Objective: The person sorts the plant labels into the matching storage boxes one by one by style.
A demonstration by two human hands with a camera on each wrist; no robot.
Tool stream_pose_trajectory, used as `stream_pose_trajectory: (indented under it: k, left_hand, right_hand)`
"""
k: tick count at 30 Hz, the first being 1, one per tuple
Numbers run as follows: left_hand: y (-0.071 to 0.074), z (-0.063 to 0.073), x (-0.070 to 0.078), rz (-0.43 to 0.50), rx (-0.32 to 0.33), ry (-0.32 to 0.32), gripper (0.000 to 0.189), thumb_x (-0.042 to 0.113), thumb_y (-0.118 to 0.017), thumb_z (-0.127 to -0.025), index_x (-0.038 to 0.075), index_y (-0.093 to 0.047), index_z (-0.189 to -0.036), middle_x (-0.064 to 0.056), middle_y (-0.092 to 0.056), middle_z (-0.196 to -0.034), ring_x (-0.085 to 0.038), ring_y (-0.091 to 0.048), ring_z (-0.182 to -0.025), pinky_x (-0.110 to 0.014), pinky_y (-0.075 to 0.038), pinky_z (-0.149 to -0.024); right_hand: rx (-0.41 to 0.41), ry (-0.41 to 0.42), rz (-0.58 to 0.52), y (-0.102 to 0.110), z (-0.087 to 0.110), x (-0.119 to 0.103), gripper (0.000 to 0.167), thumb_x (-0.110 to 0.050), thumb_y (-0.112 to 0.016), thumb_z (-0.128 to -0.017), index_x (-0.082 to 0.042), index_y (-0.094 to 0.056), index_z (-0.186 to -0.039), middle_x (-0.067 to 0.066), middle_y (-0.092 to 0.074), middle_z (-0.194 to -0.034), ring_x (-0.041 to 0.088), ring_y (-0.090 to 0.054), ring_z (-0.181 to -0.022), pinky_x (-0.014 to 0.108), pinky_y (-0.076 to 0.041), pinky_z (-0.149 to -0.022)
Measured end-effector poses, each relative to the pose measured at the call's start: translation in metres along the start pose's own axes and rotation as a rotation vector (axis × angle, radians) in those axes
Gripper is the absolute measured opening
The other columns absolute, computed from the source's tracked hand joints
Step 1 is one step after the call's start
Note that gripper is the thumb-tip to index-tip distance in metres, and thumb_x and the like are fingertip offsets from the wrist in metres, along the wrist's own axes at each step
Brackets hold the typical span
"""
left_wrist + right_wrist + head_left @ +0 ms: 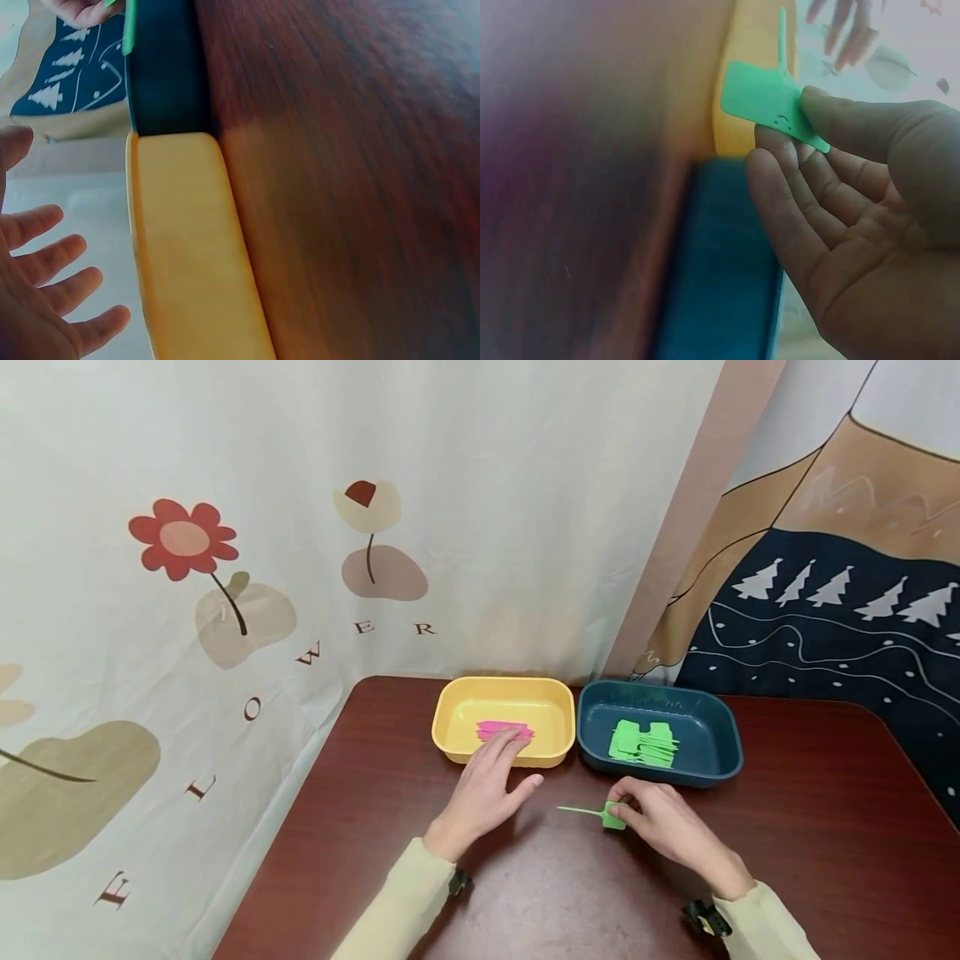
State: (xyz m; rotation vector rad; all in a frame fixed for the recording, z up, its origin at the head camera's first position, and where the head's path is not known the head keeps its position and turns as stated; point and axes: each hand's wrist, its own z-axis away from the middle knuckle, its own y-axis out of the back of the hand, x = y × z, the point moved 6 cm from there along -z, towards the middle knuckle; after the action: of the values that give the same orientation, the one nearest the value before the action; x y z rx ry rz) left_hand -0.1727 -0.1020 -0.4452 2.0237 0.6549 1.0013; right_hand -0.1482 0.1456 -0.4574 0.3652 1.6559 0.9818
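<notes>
My right hand (671, 828) pinches a flat green tag with a thin tail (613, 817) between thumb and fingers, above the table in front of the dark blue tray (705, 731). In the right wrist view the thumb lies over one edge of the tag (757, 94), whose tail points up. My left hand (482, 789), fingers extended and apart, is over the front rim of the yellow tray (453, 718) and holds nothing. Pink tags (501, 727) lie in that tray, partly behind the left fingertips. A pile of green tags (641, 746) lies in the blue tray.
The trays stand side by side at the back of a dark red-brown table (525, 893). Behind it hangs a pale curtain (510, 510) with printed flowers, and a dark blue cloth with trees (825, 635) is at the right.
</notes>
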Motion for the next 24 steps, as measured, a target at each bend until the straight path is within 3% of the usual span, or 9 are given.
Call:
stream_pose_trajectory:
  k: [7, 12, 18, 24]
  left_hand:
    - [-0.017, -0.013, 0.014, -0.083, -0.077, -0.061, 0.058, 0.044, -0.066, -0.099, 0.009, -0.058, -0.144, -0.009, -0.049, -0.154, -0.029, -0.044, -0.144, -0.051, -0.036, -0.117]
    - [-0.029, -0.021, 0.027, -0.18, -0.114, -0.125, 0.057, 0.046, -0.065, -0.099, 0.011, -0.059, -0.143, -0.008, -0.049, -0.154, -0.029, -0.044, -0.145, -0.049, -0.035, -0.118]
    - [-0.048, -0.029, 0.043, -0.331, -0.158, -0.219, 0.057, 0.05, -0.061, -0.101, 0.014, -0.059, -0.144, -0.007, -0.051, -0.154, -0.027, -0.042, -0.146, -0.051, -0.032, -0.12]
    - [-0.063, -0.031, 0.054, -0.426, -0.215, -0.247, 0.062, 0.057, -0.057, -0.101, 0.017, -0.056, -0.149, -0.004, -0.046, -0.159, -0.027, -0.041, -0.148, -0.055, -0.033, -0.118]
  right_hand:
    - [0.157, 0.004, 0.043, 0.034, 0.012, 0.009, 0.012, -0.01, -0.074, -0.096, -0.021, -0.071, -0.094, -0.014, -0.062, -0.083, 0.005, -0.051, -0.072, 0.026, -0.044, -0.063]
    - [0.252, -0.026, 0.063, 0.057, 0.017, 0.018, 0.009, -0.008, -0.073, -0.096, -0.015, -0.073, -0.1, -0.008, -0.067, -0.089, 0.011, -0.054, -0.079, 0.027, -0.047, -0.065]
    - [0.32, -0.065, 0.069, 0.079, 0.017, 0.027, 0.012, -0.009, -0.069, -0.099, -0.009, -0.073, -0.11, 0.004, -0.072, -0.1, 0.017, -0.054, -0.082, 0.026, -0.046, -0.065]
    - [0.315, -0.111, 0.047, 0.093, 0.009, 0.034, 0.019, -0.01, -0.063, -0.103, -0.003, -0.07, -0.119, 0.015, -0.071, -0.109, 0.026, -0.054, -0.087, 0.026, -0.045, -0.064]
